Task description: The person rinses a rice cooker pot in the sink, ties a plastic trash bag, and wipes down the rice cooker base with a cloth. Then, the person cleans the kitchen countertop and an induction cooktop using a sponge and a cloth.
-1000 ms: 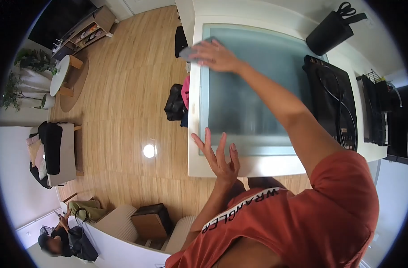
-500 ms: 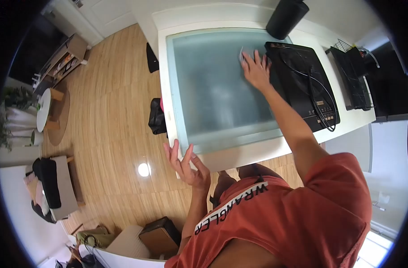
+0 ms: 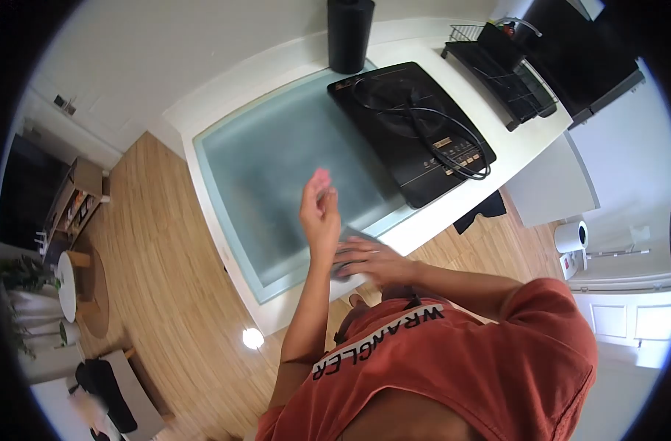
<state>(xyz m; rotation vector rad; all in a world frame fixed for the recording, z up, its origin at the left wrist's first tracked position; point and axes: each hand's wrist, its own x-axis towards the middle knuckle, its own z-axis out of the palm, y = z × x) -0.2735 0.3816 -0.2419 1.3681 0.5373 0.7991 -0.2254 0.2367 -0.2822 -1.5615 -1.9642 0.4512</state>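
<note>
At the near border of a frosted glass panel (image 3: 269, 184), set on a white counter (image 3: 526, 143): one right hand (image 3: 376, 263), back upward, laid over a grey cloth (image 3: 357, 234) with fingers slightly parted; whether they grip the cloth or only press it cannot be told. Half a second earlier, this hand lay at the panel's far part, beside the induction cooker (image 3: 379, 125). One left hand (image 3: 321, 209), raised over the panel just beside the right — fingers loosely curled, thumb apart, tips blurred. Earlier, it was spread at the counter's near left corner. Induction cooker, black, resting partly over the panel, its black cable (image 3: 460, 169) looped on top; now nearer the middle of the view, which has turned. Black cylindrical holder (image 3: 349, 40), upright, behind the cooker. Black dish rack (image 3: 490, 81), at the counter's right end — well apart from both hands.
</note>
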